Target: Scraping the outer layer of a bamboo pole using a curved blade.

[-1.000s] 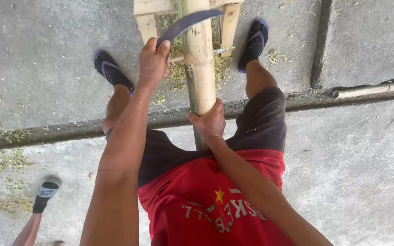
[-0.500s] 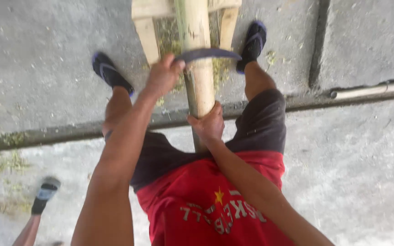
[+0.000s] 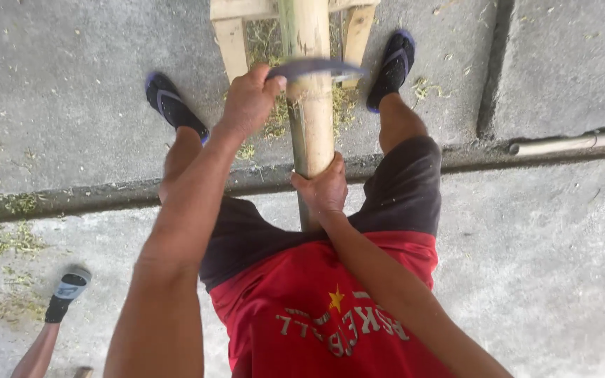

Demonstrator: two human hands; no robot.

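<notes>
A thick bamboo pole (image 3: pixel 314 122) runs away from me between my legs, its far end lying on a wooden stand (image 3: pixel 232 42). My left hand (image 3: pixel 249 99) is closed around the handle of a curved dark blade (image 3: pixel 318 68), which lies across the top of the pole. Nearer my body, my right hand (image 3: pixel 324 190) clasps the pole from the right side. Green shavings (image 3: pixel 345 106) lie on the concrete around the stand.
My feet in dark sandals (image 3: pixel 171 105) (image 3: pixel 394 59) stand either side of the pole. A concrete kerb line (image 3: pixel 71 201) crosses the ground, and a pale pipe (image 3: pixel 570 142) lies at the right. Another person's foot (image 3: pixel 65 295) shows at the bottom left.
The blade was raised over the pole's far end; my left hand has swung it down and drawn it along the pole. My right hand has kept its hold.
</notes>
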